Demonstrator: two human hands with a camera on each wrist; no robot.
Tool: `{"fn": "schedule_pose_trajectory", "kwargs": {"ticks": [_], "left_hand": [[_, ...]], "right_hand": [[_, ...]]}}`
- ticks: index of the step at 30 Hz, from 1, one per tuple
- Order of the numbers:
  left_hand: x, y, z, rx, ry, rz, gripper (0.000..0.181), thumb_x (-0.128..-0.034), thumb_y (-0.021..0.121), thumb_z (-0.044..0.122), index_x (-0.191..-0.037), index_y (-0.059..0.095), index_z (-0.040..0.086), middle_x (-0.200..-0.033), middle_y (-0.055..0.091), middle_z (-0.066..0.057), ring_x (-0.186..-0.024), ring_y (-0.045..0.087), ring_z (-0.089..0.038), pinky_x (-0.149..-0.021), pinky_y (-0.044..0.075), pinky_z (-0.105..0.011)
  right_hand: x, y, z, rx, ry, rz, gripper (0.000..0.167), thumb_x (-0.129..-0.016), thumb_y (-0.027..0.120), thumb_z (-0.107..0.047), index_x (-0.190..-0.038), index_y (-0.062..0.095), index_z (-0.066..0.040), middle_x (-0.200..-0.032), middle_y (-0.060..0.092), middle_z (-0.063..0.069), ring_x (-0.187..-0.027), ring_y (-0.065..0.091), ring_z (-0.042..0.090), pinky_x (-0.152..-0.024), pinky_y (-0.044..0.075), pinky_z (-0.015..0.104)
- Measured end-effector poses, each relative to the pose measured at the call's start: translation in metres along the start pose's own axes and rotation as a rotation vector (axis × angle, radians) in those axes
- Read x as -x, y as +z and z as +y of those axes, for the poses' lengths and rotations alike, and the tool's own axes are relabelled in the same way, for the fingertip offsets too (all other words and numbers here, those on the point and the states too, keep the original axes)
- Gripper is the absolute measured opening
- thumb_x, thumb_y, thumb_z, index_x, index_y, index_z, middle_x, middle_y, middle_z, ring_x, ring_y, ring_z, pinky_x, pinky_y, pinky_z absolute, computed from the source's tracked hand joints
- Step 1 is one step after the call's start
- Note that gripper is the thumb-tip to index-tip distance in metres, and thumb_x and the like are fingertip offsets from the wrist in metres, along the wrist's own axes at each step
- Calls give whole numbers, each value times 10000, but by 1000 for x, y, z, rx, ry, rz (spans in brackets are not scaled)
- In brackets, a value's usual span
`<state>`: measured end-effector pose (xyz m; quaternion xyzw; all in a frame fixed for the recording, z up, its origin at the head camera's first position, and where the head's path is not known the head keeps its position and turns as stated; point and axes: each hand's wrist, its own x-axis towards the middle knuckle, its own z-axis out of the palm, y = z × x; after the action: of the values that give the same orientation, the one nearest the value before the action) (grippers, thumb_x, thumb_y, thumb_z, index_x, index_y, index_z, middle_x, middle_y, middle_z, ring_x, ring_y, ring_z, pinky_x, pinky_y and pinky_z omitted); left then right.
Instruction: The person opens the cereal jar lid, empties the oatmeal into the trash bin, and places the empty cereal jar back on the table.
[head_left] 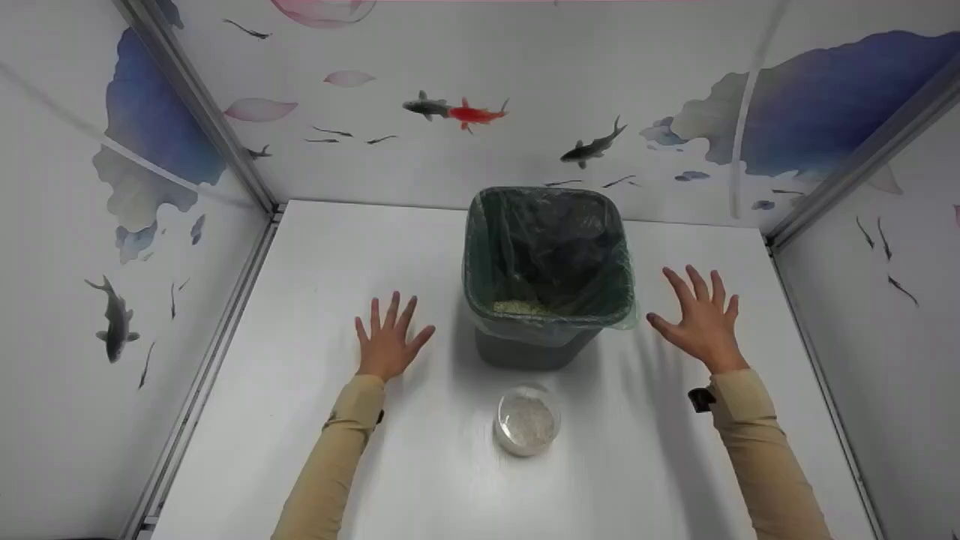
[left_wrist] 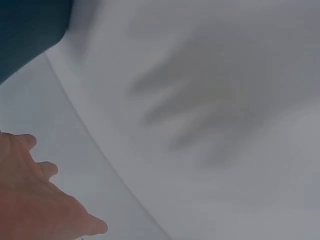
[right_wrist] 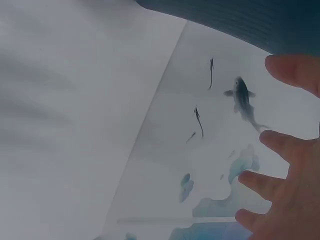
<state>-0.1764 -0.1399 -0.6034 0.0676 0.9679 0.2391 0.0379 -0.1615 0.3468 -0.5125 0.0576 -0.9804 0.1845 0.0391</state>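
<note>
Zero grip; my left hand [head_left: 385, 350] and right hand [head_left: 703, 330], fingers spread apart, flank the lined bin [head_left: 521, 352]; the clear tub [head_left: 527, 421] sits just nearer me; a pause, I'd judge; taking either calls for reaching inward.

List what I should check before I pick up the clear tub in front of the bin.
1. Left hand free: ok, fingers spread, holding nothing.
2. Right hand free: ok, fingers spread, apart from the bin.
3. Bin upright: ok, standing on the table.
4. Bag in place: ok, lining the bin and folded over its front rim.
5. Bin empty: not ok, something pale shows inside.
6. Lid fitted on the tub: cannot tell from these views.
</note>
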Motion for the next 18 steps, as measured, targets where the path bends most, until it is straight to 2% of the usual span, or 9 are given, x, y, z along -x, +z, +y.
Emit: {"fn": "schedule_pose_trajectory", "kwargs": {"ticks": [4,8,10,13,18], "left_hand": [[22,31,5,27,79,-71,723,-951,467,570,-1533,297,178,-1591,148,-135,-1432,17,-433,-1068,0,-676],[36,56,16,137,243,-188,707,-973,461,532,-1535,280,143,-1570,205,-159,-1423,100,-440,-1080,82,-658],[41,65,23,200,329,-263,726,-969,474,534,-1533,276,122,-1558,246,-154,-1421,150,-413,-1100,133,-611],[47,77,34,259,415,-364,819,-907,567,568,-1534,276,127,-1550,287,-107,-1424,205,-337,-1122,205,-502],[52,96,48,283,500,-440,1054,-734,792,520,-1544,241,131,-1561,276,-60,-1424,234,-247,-1128,237,-390]], "right_hand": [[20,19,-2,-36,-14,6,663,-869,692,-270,-1428,416,-47,-1416,375,297,-1323,222,542,-971,135,768],[39,36,-6,-89,-13,-13,496,-879,684,-184,-1296,545,45,-1239,551,301,-1168,458,512,-916,336,690],[47,44,-9,-133,-9,-52,404,-895,666,-150,-1224,589,72,-1147,608,288,-1069,548,475,-862,419,633],[58,57,-14,-207,-24,-116,312,-912,649,-110,-1166,617,68,-1059,651,248,-982,610,425,-815,475,576],[78,76,-23,-292,-84,-192,257,-917,643,-88,-1144,639,35,-1025,674,194,-966,636,360,-822,493,536]]}}
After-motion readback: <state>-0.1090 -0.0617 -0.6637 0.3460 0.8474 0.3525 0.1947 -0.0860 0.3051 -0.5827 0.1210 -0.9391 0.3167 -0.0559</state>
